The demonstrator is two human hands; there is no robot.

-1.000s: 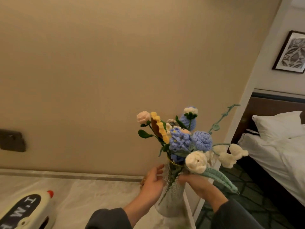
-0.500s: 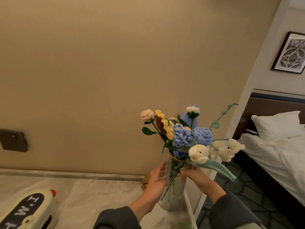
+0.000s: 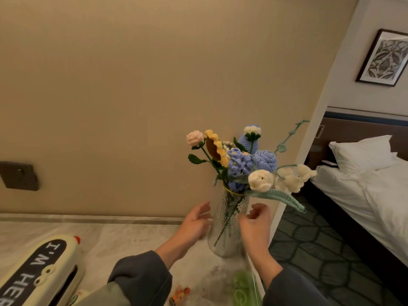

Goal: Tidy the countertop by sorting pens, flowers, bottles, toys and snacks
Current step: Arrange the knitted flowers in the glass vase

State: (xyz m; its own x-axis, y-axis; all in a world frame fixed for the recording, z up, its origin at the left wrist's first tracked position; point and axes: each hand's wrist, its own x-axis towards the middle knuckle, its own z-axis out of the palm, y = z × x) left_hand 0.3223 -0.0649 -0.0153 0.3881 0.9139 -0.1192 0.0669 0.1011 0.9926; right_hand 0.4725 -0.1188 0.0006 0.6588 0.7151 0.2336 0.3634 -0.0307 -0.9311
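Vase point(image 3: 229, 228) of flowers point(image 3: 240, 164) stands upright between the hands.
Left hand point(image 3: 194, 224) open, right hand point(image 3: 256, 224) loosely curled, each just beside it, gripping nothing; stems run vertically, blooms pointing up.

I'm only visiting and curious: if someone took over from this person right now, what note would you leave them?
Left hand: open, beside the vase, holding nothing.
Right hand: fingers loosely curled, empty, at the vase's other side.
Flowers stand in the vase at the countertop's right end, by the wall: looks done.
To sort: small orange toy and green item at the near edge.
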